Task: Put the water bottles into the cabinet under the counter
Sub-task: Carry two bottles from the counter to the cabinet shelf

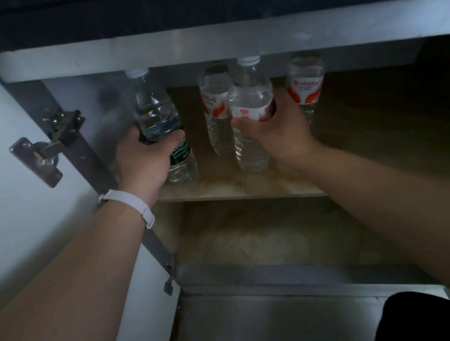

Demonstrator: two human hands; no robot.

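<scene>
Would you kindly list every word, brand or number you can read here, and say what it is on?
"Wahaha" (likely, blurred): red label of the rightmost bottle.
"Ces...", remainder unreadable: green-labelled bottle gripped by the left hand.
Rear middle bottle and front middle bottle, held by the right hand: red print too blurred to read.

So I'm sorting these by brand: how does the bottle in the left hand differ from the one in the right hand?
The left-hand bottle has a dark green label; the right-hand bottle has a red and white one. The left-hand bottle is nearer the hinge; the right-hand bottle is in front of two other red-labelled bottles. Both are clear, white-capped, roughly upright.
</scene>
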